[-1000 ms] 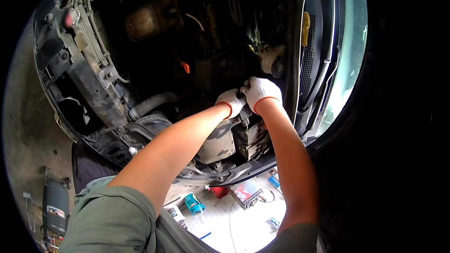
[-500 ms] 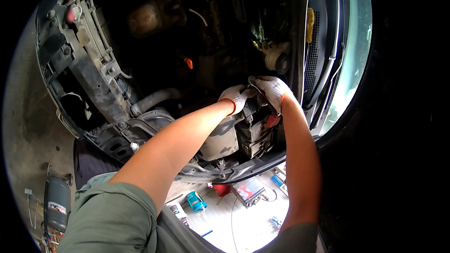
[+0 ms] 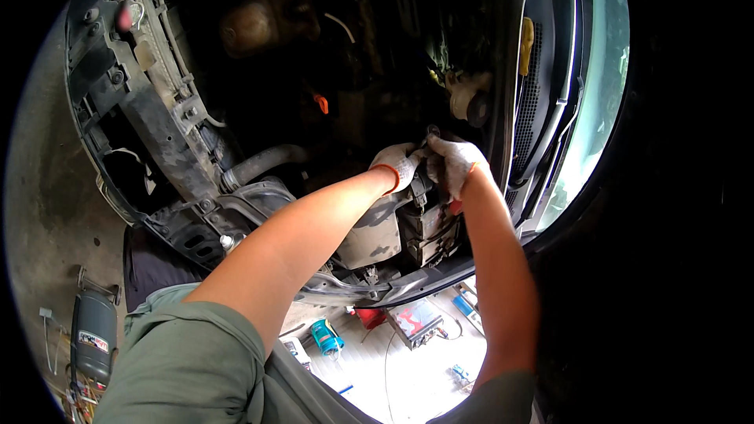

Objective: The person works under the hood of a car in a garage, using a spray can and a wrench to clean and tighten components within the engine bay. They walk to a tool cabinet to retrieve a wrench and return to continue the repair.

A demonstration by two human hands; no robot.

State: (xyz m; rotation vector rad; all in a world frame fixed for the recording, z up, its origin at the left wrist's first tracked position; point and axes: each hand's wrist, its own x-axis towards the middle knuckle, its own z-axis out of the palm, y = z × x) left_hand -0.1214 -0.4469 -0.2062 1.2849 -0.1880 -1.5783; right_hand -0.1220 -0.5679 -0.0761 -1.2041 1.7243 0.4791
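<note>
Both hands wear whitish knit gloves and meet above the near side of a car's engine bay. My left hand point(image 3: 398, 166) is closed beside a dark fitting, its fingertips hidden; what it grips, if anything, does not show. Right against it, my right hand point(image 3: 455, 163) is closed around a small metal tool point(image 3: 433, 131), whose rounded, ring-like end sticks out past the fingers. Below the hands sit a black ribbed box point(image 3: 432, 235) and a pale, stained container point(image 3: 371, 232). A red piece point(image 3: 455, 207) shows under my right wrist.
The front crossmember point(image 3: 149, 110) runs down the left, and the windshield point(image 3: 601, 102) is at the right. An orange loop point(image 3: 321, 104) stands in the dark bay. On the bright surface below lie a grey-and-red case point(image 3: 416, 320) and a teal can point(image 3: 327, 338). A grey tank point(image 3: 96, 338) stands lower left.
My right hand has turned over the same spot, and the tool's rounded end now shows beyond its fingers. My left hand has stayed nearly still. The whole view has shifted slightly.
</note>
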